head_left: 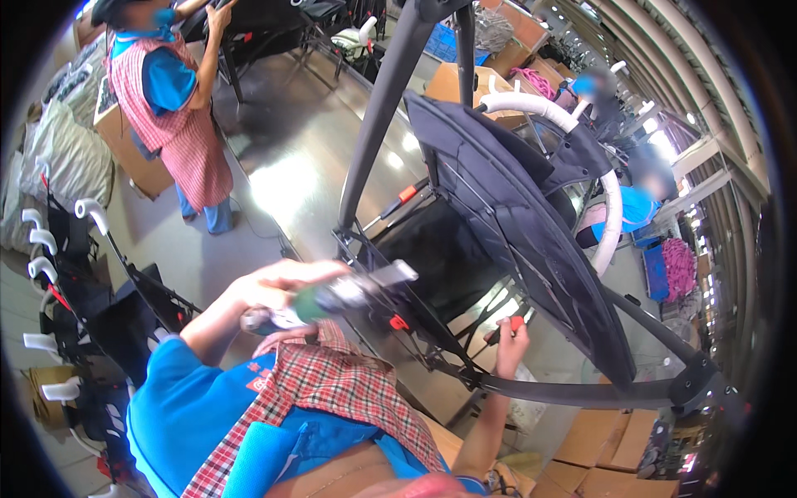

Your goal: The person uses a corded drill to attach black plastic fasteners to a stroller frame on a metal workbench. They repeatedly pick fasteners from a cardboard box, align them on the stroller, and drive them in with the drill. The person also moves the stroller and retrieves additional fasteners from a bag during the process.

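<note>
Left hand (pixel 286 280) has room ahead — black panel (pixel 515 220) blocks right hand (pixel 511 346).

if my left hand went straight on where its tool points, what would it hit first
Probably the black fabric inside the dark frame: the left hand aims its blurred tool that way, though depth is unclear.

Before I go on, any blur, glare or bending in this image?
Head view: motion blur smears the green-and-silver tool in the left hand; head view: white glare washes out part of the metal work surface; head view: overhead beams bow near the dark rim.
</note>
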